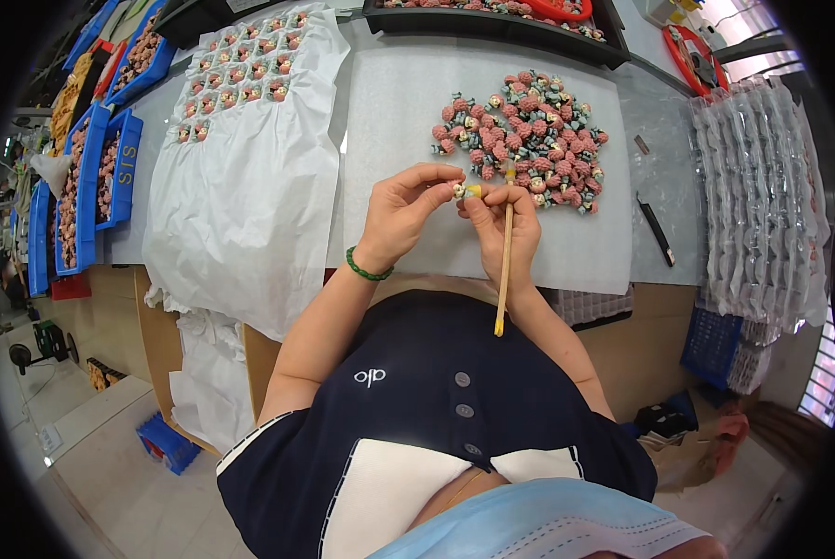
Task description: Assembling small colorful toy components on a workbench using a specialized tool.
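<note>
My left hand (397, 212) pinches a small painted figurine (460, 190) between thumb and fingertips, in front of my chest. Its pale face is turned up, and a yellow part shows at its right side by my right fingertips. A slim wooden-handled brush (506, 265) is tucked between the fingers of my right hand (515, 238), its yellow-stained end pointing down toward me. The right thumb and index finger meet at the figurine. Just beyond the hands, a heap of similar pink-topped figurines (538, 140) lies on a white sheet (389, 121).
At left, figurines stand in rows in a clear tray (240, 79) over white paper (240, 205). Blue bins (119, 172) line the far left. A black tray (492, 26) sits at the back. Black tweezers (656, 230) and stacked clear blister trays (757, 196) are at right.
</note>
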`<action>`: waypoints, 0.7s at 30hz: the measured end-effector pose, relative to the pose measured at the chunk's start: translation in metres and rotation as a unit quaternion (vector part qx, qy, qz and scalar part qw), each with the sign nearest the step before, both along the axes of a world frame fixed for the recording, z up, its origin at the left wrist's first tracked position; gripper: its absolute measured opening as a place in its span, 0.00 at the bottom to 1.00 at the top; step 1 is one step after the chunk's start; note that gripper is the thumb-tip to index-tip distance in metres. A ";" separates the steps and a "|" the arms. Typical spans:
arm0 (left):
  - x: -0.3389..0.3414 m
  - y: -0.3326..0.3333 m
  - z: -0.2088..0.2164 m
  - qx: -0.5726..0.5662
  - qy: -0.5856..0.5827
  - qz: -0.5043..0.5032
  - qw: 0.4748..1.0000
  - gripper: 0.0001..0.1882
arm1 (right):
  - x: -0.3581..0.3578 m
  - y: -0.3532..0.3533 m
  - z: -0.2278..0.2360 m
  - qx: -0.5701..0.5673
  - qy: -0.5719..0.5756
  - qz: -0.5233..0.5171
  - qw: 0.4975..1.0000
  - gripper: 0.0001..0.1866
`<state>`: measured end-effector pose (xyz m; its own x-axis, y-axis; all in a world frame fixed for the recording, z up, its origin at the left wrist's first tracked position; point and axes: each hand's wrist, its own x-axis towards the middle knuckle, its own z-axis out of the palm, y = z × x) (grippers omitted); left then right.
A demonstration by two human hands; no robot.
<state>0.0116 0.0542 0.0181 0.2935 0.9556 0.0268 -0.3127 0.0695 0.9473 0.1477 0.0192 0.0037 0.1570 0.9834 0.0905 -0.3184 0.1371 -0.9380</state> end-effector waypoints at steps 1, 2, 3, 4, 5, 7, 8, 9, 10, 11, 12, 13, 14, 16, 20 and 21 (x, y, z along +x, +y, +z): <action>-0.002 0.000 -0.001 -0.012 0.000 -0.008 1.000 0.12 | -0.001 0.000 -0.001 0.004 0.001 0.003 1.000 0.10; -0.003 0.000 -0.002 -0.025 -0.001 -0.017 1.000 0.12 | -0.001 0.000 -0.002 0.004 -0.001 0.003 1.000 0.10; -0.004 0.000 -0.005 -0.024 -0.002 -0.015 1.000 0.12 | -0.003 0.001 -0.003 0.049 -0.079 -0.025 0.995 0.11; -0.004 -0.001 -0.008 -0.055 -0.064 -0.014 0.996 0.13 | -0.005 0.002 -0.004 0.094 -0.156 -0.052 0.982 0.12; -0.005 -0.001 -0.010 -0.085 -0.126 -0.013 0.988 0.13 | -0.005 0.004 -0.005 0.095 -0.157 -0.050 0.982 0.12; -0.007 -0.003 -0.009 -0.123 -0.155 -0.016 0.980 0.14 | -0.003 0.008 -0.004 0.220 -0.348 -0.078 0.908 0.12; -0.009 -0.004 -0.008 -0.162 -0.182 -0.021 0.970 0.14 | -0.005 0.008 -0.003 0.221 -0.349 -0.077 0.908 0.12; -0.011 -0.003 -0.010 -0.161 -0.184 -0.021 0.969 0.14 | -0.006 0.009 -0.001 0.233 -0.360 -0.069 0.901 0.12; -0.015 -0.003 -0.013 -0.166 -0.184 -0.023 0.969 0.14 | -0.008 0.009 0.001 0.244 -0.370 -0.060 0.894 0.12; -0.018 -0.002 -0.015 -0.170 -0.184 -0.025 0.968 0.15 | -0.009 0.010 0.002 0.245 -0.371 -0.059 0.894 0.12; -0.021 -0.003 -0.013 -0.169 -0.185 -0.023 0.968 0.15 | -0.009 0.010 0.004 0.247 -0.368 -0.053 0.895 0.11; -0.023 -0.004 -0.011 -0.173 -0.193 -0.016 0.966 0.15 | -0.008 0.011 0.006 0.250 -0.365 -0.047 0.896 0.11; -0.026 -0.005 -0.009 -0.177 -0.200 -0.008 0.964 0.15 | -0.007 0.014 0.008 0.252 -0.364 -0.045 0.895 0.11; -0.032 -0.004 -0.002 -0.186 -0.197 0.001 0.962 0.15 | -0.005 0.028 0.016 0.259 -0.434 -0.079 0.859 0.10; -0.040 -0.003 0.011 -0.235 -0.225 0.056 0.944 0.14 | -0.009 0.061 0.034 0.290 -0.520 0.028 0.803 0.12; -0.042 -0.004 0.011 -0.232 -0.225 0.056 0.944 0.14 | -0.013 0.065 0.036 0.279 -0.540 0.066 0.791 0.11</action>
<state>-0.0307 0.0502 0.0287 0.2490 0.9192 -0.3051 -0.7069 0.3879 0.5915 0.1343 0.0846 0.0399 -0.4092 0.7444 0.5277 0.5812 0.6584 -0.4781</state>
